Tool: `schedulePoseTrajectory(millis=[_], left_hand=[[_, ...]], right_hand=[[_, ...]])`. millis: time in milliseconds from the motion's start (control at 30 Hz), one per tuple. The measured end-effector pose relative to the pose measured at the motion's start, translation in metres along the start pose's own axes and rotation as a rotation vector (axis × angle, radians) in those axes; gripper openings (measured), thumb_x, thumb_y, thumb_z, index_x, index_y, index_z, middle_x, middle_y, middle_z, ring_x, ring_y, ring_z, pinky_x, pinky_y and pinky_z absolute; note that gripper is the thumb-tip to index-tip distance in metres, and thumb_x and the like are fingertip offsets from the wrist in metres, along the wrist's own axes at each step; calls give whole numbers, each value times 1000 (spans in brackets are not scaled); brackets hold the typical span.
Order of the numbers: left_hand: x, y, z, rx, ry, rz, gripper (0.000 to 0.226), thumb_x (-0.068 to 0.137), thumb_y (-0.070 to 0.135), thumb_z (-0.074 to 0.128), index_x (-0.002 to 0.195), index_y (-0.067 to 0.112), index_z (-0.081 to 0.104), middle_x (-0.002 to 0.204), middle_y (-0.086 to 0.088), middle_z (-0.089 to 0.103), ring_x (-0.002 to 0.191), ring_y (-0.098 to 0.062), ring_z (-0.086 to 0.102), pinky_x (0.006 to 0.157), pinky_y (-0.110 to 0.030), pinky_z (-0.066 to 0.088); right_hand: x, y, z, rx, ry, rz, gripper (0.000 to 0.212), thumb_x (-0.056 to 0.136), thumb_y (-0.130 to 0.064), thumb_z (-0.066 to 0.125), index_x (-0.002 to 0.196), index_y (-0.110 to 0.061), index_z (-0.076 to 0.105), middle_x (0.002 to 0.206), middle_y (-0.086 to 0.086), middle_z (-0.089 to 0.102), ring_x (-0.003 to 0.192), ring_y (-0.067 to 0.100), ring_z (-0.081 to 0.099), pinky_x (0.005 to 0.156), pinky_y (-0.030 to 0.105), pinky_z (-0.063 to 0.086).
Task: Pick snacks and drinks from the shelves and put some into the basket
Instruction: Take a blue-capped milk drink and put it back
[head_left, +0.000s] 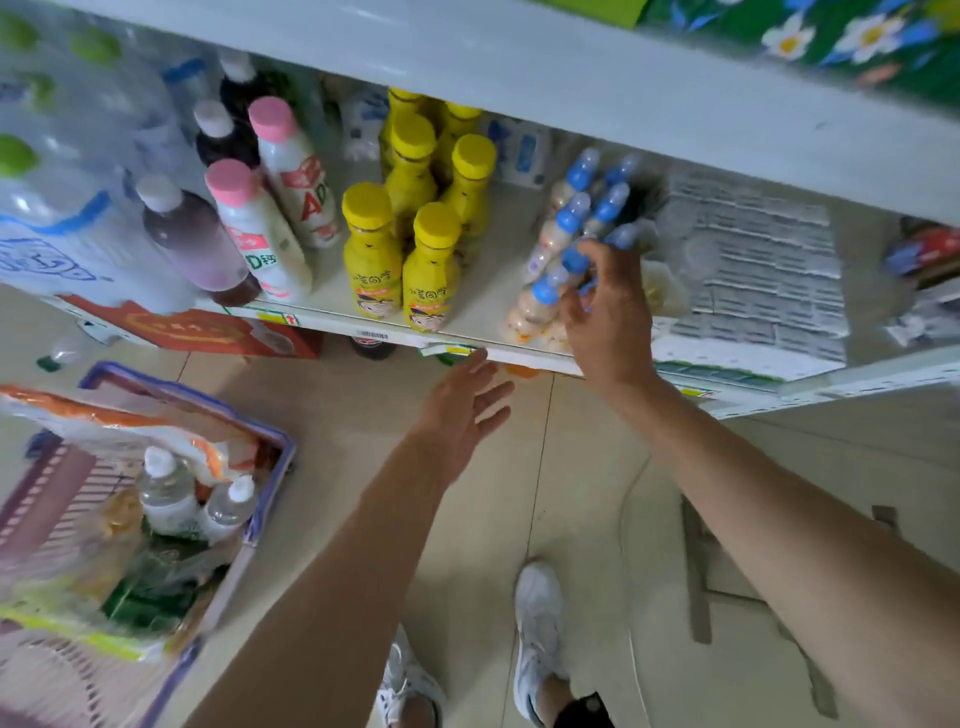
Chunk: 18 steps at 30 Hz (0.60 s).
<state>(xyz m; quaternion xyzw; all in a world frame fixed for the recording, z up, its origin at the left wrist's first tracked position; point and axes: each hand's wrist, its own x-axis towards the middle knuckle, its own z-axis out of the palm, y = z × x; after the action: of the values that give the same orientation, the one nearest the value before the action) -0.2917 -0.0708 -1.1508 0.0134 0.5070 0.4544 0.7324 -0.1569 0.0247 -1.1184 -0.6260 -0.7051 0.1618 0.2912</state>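
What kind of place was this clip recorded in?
Most likely a small grocery or convenience shop. A white shelf with price tags on its edge holds rows of yellow-capped bottles, and a purple shopping basket with goods in it stands on the tiled floor.

The pink-capped bottles (291, 176), well left of the right hand's fingers (592, 260), carry red letters reading "AD". The yellow bottles (431, 270) between bear characters too blurred to read. Other shelf tags and packs are illegible.
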Motion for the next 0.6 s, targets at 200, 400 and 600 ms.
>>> schedulePoseTrajectory(millis=[200, 400, 600], left_hand=[[20, 13, 51, 16, -21, 52, 39, 107, 19, 31, 146, 20, 37, 121, 3, 57, 135, -18, 40, 117, -41, 27], [47, 13, 59, -28, 101, 33, 40, 102, 21, 46, 141, 13, 48, 140, -2, 54, 135, -23, 48, 104, -41, 40], [43, 9, 54, -9, 132, 52, 12, 97, 11, 48, 104, 15, 57, 99, -1, 60, 102, -22, 60, 95, -42, 44]], right_hand=[[25, 8, 15, -267, -317, -57, 55, 86, -19, 58, 138, -14, 45, 124, 18, 55, 109, 40, 57, 87, 50, 48], [26, 10, 29, -307, -394, -8, 33, 90, -18, 57, 121, -7, 55, 125, 20, 51, 109, 38, 54, 82, 40, 42], [20, 11, 24, -115, -426, -73, 24, 84, -7, 59, 108, -3, 60, 102, 21, 60, 94, 37, 58, 79, 43, 44]])
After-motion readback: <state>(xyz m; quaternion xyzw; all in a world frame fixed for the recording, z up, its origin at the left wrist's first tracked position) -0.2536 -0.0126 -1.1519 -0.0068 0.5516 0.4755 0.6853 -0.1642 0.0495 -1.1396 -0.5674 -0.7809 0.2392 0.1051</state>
